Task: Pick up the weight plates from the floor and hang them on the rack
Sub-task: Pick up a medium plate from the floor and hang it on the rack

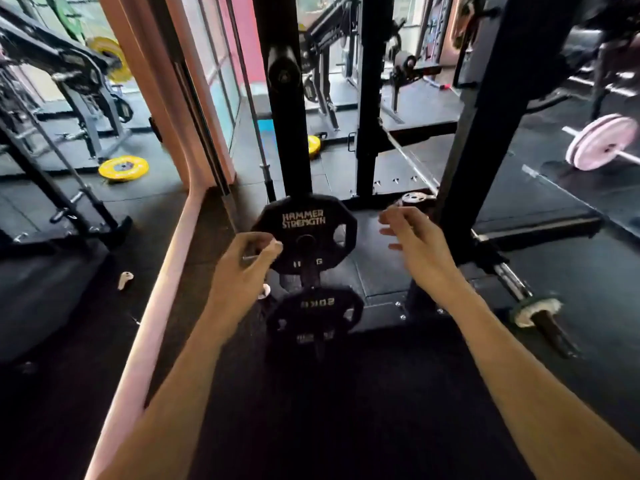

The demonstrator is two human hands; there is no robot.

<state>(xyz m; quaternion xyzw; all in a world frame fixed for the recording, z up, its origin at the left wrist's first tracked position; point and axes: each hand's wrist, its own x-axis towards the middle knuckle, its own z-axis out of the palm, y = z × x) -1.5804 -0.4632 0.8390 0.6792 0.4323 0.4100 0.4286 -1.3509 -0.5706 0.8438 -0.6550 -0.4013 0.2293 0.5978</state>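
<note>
I am seeing dark rubber floor (381, 271) filling the frame. A yellow plate (123, 168) is lying flat at left; a small grey plate (414, 198) is lying centre; a pink-plated barbell (601, 142) is resting upper right.

Head-worn wide-angle view, facing forward and down, seemingly close above rack (294, 133) and floor (381, 271)

Black weight plates (304, 233), pale lettering; yellow plate (123, 169).

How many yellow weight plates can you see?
2. One yellow plate lies flat on the floor at left; another yellow plate sits farther back behind the rack post. More may be hidden.
</note>
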